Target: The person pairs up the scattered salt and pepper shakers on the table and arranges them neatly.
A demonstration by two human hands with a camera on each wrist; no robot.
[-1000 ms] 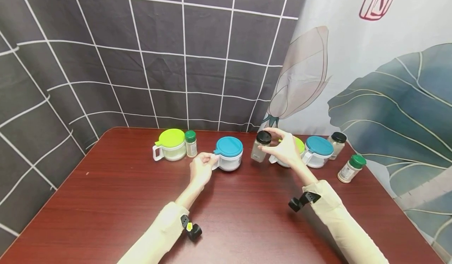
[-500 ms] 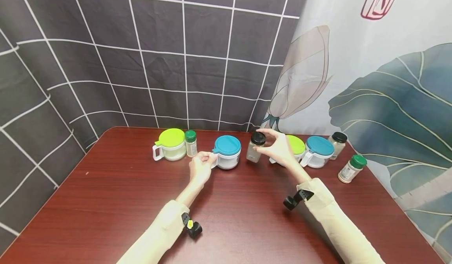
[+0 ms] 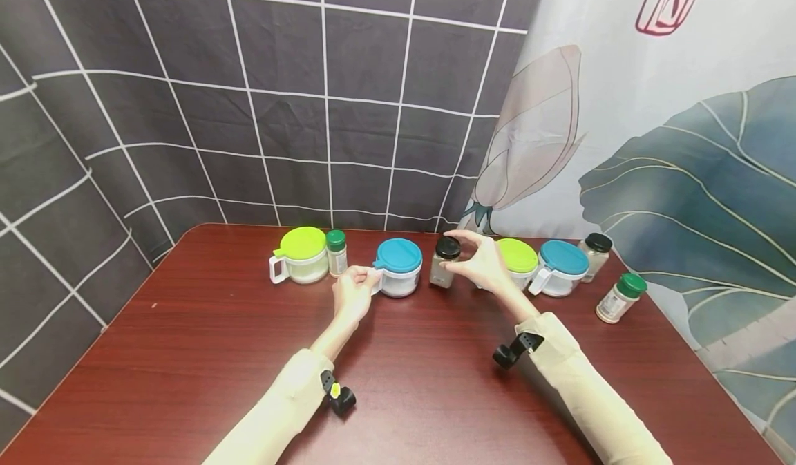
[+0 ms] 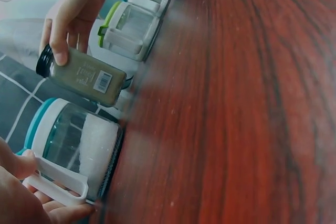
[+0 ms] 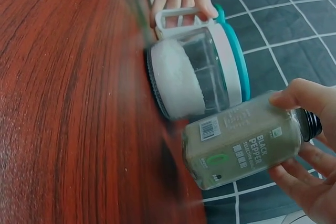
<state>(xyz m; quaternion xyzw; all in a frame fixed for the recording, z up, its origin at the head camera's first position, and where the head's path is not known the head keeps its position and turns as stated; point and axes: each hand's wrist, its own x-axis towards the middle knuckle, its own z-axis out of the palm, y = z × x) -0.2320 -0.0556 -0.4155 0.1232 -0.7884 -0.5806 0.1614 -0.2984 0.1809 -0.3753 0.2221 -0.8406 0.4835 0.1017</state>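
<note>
My left hand (image 3: 352,295) pinches the white handle of a blue-lidded seasoning jar (image 3: 399,271), thumb near the lid's tab. White granules fill part of that clear jar (image 4: 94,142), as the left wrist view shows. My right hand (image 3: 484,263) grips a black-capped pepper bottle (image 3: 443,264) between thumb and fingers, just right of the jar. "BLACK PEPPER" is printed on the bottle (image 5: 244,140), and the contents look grey-brown. The bottle's base is close to the tabletop, and it overlaps the jar in the right wrist view.
Left of the jar stand a green-lidded seasoning jar (image 3: 302,254) and a green-capped shaker (image 3: 336,253). On the right are another green-lidded jar (image 3: 517,256), a blue-lidded jar (image 3: 562,266), a black-capped bottle (image 3: 595,252) and a green-capped shaker (image 3: 620,298). A curtain (image 3: 286,126) hangs behind the table.
My right hand has moved left with the pepper bottle, nearer the blue-lidded jar. That jar has shifted slightly left with my left hand still on its handle.
</note>
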